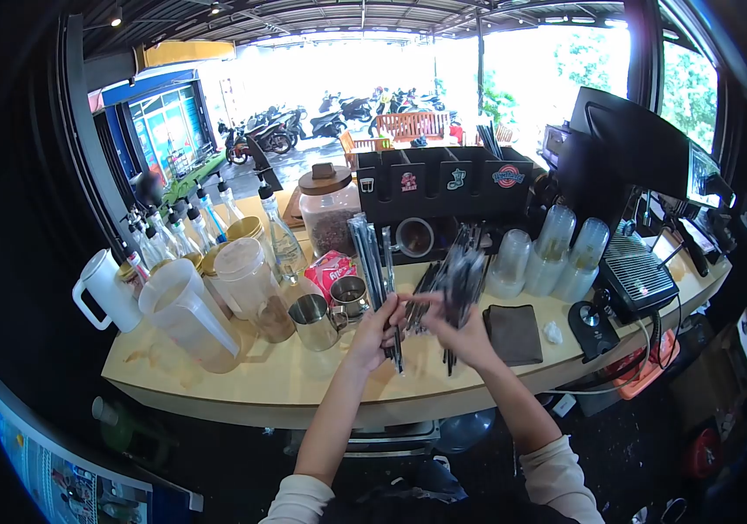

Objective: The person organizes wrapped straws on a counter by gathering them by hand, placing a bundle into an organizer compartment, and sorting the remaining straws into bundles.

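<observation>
"Two hands are over the near part of the bench [242,389]. What does the left hand [380,336] have?"

"It is closed around a bundle of slim dark straws [372,266] in clear wrapping. They stand nearly upright, their lower ends poking out below the fist. The palm is hidden, so I can't count them."

"And the right hand [463,336]?"

"Gripping a second bundle [465,284], fanned out and badly blurred. Its fingers point across at the left hand; whether they touch it, I can't tell."

"Is anything behind them?"

"More dark straws [426,281] lie on the bench between the two bundles, partly covered by the right hand and its load. Where that pile ends is hard to see."

"What's to the left?"

"Two metal pitchers, the near one [313,321] just beside the far one [350,297], which overlaps my view of a pink packet [330,269]. Only part of the packet's lettering reads."

"And to the right?"

"A folded dark cloth [513,334], a crumpled white tissue [553,333] and, farther off, stacked clear cups [548,253]. The cups overlap, so their number is unclear."

"The far side?"

"A black organizer [426,183]. The left bundle crosses its lower left part, and the shadowed lower shelf is hard to make out, apart from a round cup [415,237]."
</observation>
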### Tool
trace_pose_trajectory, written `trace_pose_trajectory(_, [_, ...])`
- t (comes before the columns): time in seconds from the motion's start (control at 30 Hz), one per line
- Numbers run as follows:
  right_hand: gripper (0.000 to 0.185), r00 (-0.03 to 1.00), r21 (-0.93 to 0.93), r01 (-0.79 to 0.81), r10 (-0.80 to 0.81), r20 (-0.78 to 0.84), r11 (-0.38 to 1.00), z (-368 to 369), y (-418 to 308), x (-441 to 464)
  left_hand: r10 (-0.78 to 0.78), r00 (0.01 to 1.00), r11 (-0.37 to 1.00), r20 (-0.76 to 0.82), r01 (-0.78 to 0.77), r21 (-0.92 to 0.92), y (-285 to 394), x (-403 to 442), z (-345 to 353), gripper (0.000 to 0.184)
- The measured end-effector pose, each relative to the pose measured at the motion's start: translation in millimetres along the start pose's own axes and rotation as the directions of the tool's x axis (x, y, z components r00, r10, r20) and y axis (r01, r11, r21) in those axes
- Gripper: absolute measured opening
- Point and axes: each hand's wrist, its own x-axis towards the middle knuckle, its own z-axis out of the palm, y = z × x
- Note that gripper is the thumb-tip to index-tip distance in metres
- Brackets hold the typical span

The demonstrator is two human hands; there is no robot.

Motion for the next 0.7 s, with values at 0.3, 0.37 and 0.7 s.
trace_pose_trajectory(0.3, [0.019,0.952,0.391,-0.206,0.277,-0.134,0.897,-4.8,-16.3,26.5,-0.054,0.997,0.908,0.057,0.026,0.417,-20.8,-16.4,23.3,0.039])
trace_pose_trajectory(0.37, [0.026,0.909,0.398,-0.157,0.289,-0.299,0.904,-4.0,-14.5,27.3,-0.007,1.000,0.942,0.016,0.001,0.336,-23.6,-16.3,22.4,0.038])
trace_pose_trajectory(0.7, [0.018,0.948,0.450,-0.229,0.303,-0.098,0.863,-13.0,-29.6,23.7,0.082,0.995,0.952,0.051,-0.093,0.290,-38.8,-8.6,12.0,0.033])
